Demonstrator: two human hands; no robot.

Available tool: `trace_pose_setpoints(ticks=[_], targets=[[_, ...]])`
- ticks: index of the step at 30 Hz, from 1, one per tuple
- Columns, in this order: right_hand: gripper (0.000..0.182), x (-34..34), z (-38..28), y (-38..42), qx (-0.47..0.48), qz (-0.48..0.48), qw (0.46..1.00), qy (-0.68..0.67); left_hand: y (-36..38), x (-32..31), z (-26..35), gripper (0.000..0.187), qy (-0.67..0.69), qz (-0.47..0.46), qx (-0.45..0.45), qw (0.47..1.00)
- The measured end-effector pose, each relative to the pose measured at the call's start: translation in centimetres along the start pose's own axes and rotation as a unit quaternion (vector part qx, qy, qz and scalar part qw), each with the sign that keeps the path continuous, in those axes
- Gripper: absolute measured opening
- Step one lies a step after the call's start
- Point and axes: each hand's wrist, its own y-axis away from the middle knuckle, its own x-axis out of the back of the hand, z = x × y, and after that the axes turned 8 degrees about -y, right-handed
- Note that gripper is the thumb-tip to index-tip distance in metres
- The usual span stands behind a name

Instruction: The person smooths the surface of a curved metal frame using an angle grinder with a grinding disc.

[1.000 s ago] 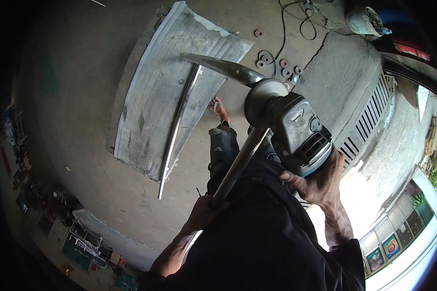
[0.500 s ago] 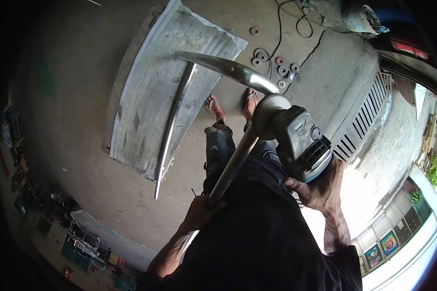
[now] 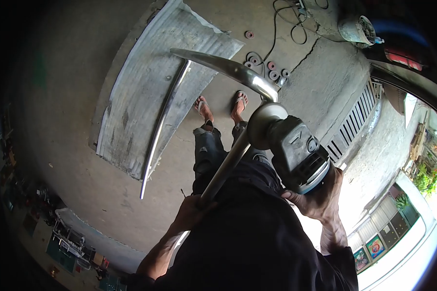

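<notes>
My left hand [image 3: 194, 212] is wrapped round a bent metal tube [image 3: 228, 167], which slants up in front of my body and curves off to the left at its top. In my right hand [image 3: 323, 199] is an angle grinder [image 3: 298, 153], held by its rear body. The grinder's round disc [image 3: 266, 123] lies against or just over the tube below the bend; the exact contact cannot be made out. A second bent metal tube [image 3: 162, 126] lies on a corrugated metal sheet [image 3: 126, 121] on the floor.
Several grinding discs [image 3: 274, 75] lie on the concrete beyond my feet, near a black cable [image 3: 275, 36]. A bucket [image 3: 357, 30] stands at the far right. A slotted floor grate [image 3: 352, 127] runs along the right. Assorted items [image 3: 73, 242] line the lower left.
The grinder and its disc have moved slightly down and left along the tube. My view has shifted a little, so the floor objects appear further left. Both hands keep their grip.
</notes>
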Motion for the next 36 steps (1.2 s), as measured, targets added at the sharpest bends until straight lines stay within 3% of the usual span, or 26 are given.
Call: trace_pose_setpoints(ticks=[4, 6, 12, 15, 25, 30, 32, 34, 36], targets=[[0.087, -0.5, 1.0, -1.4, 0.045, 0.037, 0.998, 0.003, 0.3, 0.4, 1.0, 0.032, 0.013, -0.015, 0.006, 1.0], [0.086, -0.8, 1.3, -1.9, -0.001, 0.034, 0.996, -0.081, 0.1, 0.0, 0.3, 0.032, 0.011, 0.009, -0.024, 1.0], [0.087, -1.6, 2.6, -2.0, -0.018, 0.04, 0.994, -0.104, 0.2, 0.7, 0.6, 0.032, -0.011, -0.028, -0.001, 1.0], [0.072, -1.8, 3.0, -1.6, -0.008, 0.066, 0.983, -0.171, 0.2, 0.8, 0.8, 0.032, -0.018, -0.025, -0.009, 0.999], [0.069, -1.8, 3.3, -0.1, -0.029, 0.054, 0.987, -0.148, 0.0, 0.4, 0.1, 0.034, -0.043, -0.004, -0.015, 0.999], [0.075, -1.6, 2.5, 0.2, -0.042, -0.018, 0.997, -0.067, -0.2, 0.1, -0.3, 0.032, -0.018, -0.007, -0.005, 1.0], [0.074, -0.4, 0.9, 0.5, -0.053, -0.004, 0.998, -0.044, -0.1, 0.3, 0.0, 0.031, -0.013, -0.007, -0.01, 1.0], [0.074, 0.4, 0.9, 0.5, -0.082, -0.059, 0.987, -0.128, 0.0, 0.4, 0.2, 0.031, -0.008, -0.005, -0.015, 1.0], [0.073, 0.5, 0.4, 0.0, -0.087, -0.01, 0.984, -0.158, 0.1, 0.5, 0.3, 0.029, -0.02, 0.001, -0.021, 1.0]])
